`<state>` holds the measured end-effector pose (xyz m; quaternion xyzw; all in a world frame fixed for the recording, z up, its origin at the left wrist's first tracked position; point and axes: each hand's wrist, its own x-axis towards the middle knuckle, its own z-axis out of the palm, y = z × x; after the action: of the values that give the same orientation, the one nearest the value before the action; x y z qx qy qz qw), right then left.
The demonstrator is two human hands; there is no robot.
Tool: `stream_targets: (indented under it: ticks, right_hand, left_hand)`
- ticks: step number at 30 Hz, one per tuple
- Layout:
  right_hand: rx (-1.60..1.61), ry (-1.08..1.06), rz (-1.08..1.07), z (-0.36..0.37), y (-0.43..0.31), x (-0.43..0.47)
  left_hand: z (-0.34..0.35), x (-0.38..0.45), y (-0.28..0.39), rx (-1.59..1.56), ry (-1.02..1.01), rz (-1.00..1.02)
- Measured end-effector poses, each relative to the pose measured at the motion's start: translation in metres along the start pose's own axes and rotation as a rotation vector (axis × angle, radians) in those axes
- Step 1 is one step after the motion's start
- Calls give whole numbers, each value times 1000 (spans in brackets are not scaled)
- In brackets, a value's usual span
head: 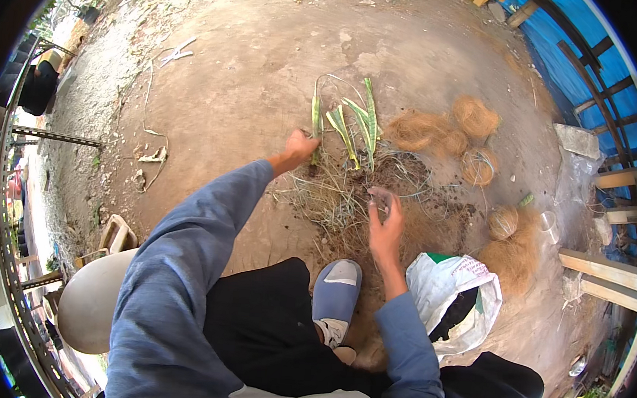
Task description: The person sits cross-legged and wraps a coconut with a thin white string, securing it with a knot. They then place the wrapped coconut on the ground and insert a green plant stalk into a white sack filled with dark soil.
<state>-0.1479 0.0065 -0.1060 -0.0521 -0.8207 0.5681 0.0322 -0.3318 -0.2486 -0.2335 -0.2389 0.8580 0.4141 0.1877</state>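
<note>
My left hand [303, 146] grips the lower part of a snake plant cutting [316, 112], whose leaf stands up with a thin strand arching from its top. Just right of it, a short yellow-edged snake plant leaf [342, 127] and a taller leafy snake plant [368, 119] lie on the ground. My right hand [387, 218] is below them, fingers curved and apart, with nothing clearly seen between them. It hovers over or touches a tangle of string and dry fibre [329, 202] mixed with dark soil [447, 209]; contact is hard to tell.
Brown coconut-fibre bundles [475, 117] lie to the right, one string-wrapped ball [478, 166] among them. A white woven sack [451, 299] with dark contents stands near my right knee. A clear plastic cup [548, 227] and concrete block [576, 141] are farther right; a metal rack [3, 174] runs left.
</note>
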Motion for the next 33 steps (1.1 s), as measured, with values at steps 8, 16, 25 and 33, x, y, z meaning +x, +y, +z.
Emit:
stream_targets:
  ticks: [8, 16, 25, 33]
  right_hand:
    - [167, 87, 211, -43, 14, -58]
    - [224, 166, 207, -79, 17, -92]
    - [373, 232, 146, -102, 21, -110]
    - [528, 313, 142, -142, 7, -129]
  left_hand:
    - [-26, -8, 45, -477, -177, 185]
    - [-38, -53, 84, 147, 65, 482]
    - [-43, -118, 146, -399, -279, 650]
    - [9, -243, 209, -361, -682, 581]
